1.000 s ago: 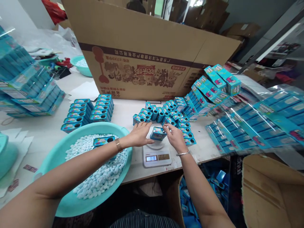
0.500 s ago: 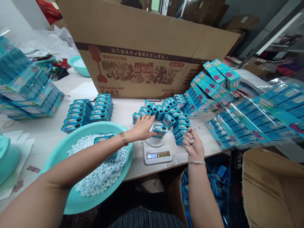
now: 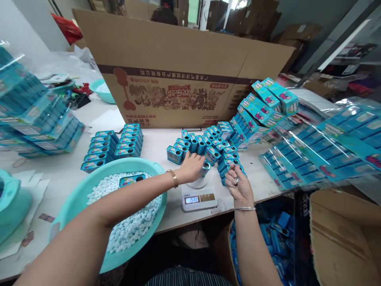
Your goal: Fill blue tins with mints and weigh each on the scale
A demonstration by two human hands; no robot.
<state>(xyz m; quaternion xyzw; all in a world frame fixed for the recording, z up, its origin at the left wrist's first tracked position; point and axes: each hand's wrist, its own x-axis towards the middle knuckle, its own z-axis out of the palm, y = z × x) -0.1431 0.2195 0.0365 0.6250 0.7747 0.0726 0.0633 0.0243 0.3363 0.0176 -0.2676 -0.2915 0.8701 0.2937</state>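
Observation:
My left hand (image 3: 192,167) reaches over the kitchen scale (image 3: 200,201), its fingers curled around a small blue candy box (image 3: 205,170) on the round pan. Most of that box is covered by the hand. Digits glow on the scale's display. Right of the scale, my right hand (image 3: 239,183) is closed with fingertips pinched together; whatever it may hold is hidden. Beside it stands a row of blue candy boxes (image 3: 226,163), with several more behind. Under my left forearm, a turquoise basin (image 3: 56,214) holds white candies (image 3: 131,230) and another candy box (image 3: 131,179).
Two rows of candy boxes (image 3: 127,141) stand behind the basin. A large carton (image 3: 178,47) walls off the table's back. Wrapped packs (image 3: 38,115) are stacked left, others (image 3: 321,147) right. Below the table edge, a carton holds blue boxes (image 3: 276,238). A person (image 3: 165,14) is in the background.
My left hand has drawn its fingers in around the box on the scale, covering more of it. My right hand stays closed, slightly lower. The view has shifted a little.

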